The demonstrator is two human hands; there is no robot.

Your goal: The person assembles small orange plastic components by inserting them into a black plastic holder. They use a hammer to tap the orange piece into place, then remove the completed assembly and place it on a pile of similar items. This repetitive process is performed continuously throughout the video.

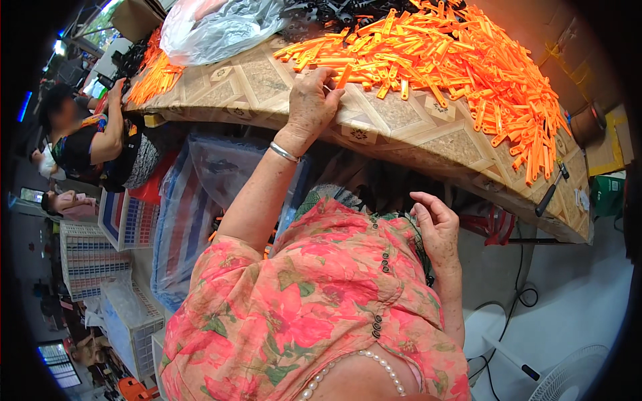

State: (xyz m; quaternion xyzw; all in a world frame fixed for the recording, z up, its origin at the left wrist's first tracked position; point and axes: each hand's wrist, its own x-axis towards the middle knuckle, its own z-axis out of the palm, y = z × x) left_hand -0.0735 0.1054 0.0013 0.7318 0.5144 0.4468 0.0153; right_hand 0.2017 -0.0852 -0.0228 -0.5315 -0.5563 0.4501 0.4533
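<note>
My left hand (313,100), with a bangle on its wrist, rests at the near edge of the table. Its thumb and fingers pinch a slim orange plastic handle (344,76). Just beyond it spreads a large heap of similar orange handles (441,53), some with a hole at one end. My right hand (438,234) hangs below the table edge in front of my lap. Its fingers are loosely curled, thumb apart, with nothing visible between them.
Black parts (328,17) and a pale plastic bag (221,30) lie at the back of the patterned table (247,87). A small hammer (552,188) lies near the right corner. At left, another person (93,140) sits by a smaller orange pile (159,73). Crates (87,257) stand lower left; a fan (572,374) lower right.
</note>
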